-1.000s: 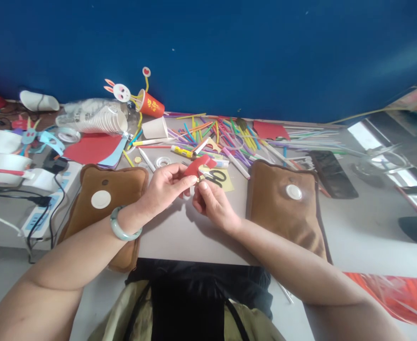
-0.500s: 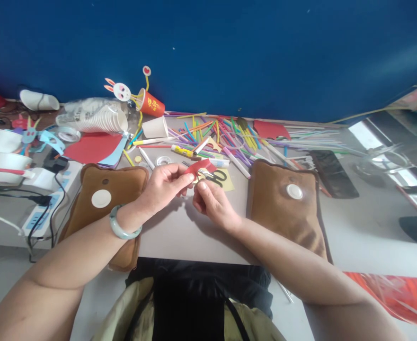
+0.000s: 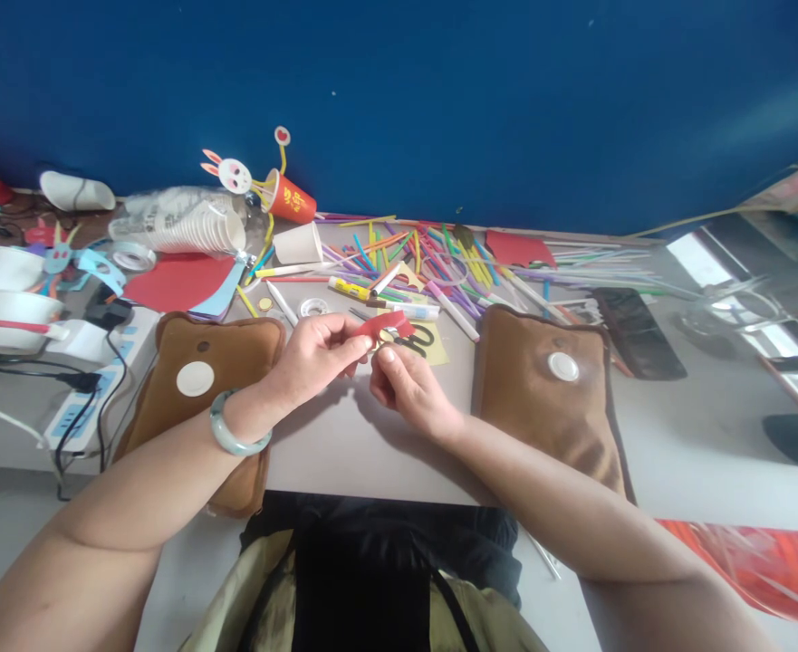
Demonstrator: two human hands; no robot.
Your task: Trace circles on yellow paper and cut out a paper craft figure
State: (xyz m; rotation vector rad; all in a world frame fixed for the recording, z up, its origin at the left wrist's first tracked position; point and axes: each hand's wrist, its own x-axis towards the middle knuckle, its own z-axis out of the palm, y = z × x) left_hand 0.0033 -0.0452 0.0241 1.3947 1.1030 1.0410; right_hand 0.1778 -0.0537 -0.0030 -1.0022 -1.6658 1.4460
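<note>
Between finger and thumb, my left hand pinches a small piece of red paper over the middle of the table. Just to its right is my right hand, its fingers curled and pressed together near the paper's lower edge; what they hold is too small to make out. Behind the hands, black-handled scissors lie on a yellow sheet, partly hidden. A glue stick, a roll of tape and markers lie just beyond.
Brown cushioned pads flank both arms. Many coloured sticks are spread along the blue wall. At the back left are a red cup with a rabbit face, bagged paper cups and a power strip. A dark phone lies right.
The red paper between my fingers has tilted slightly. Both hands stay in nearly the same place.
</note>
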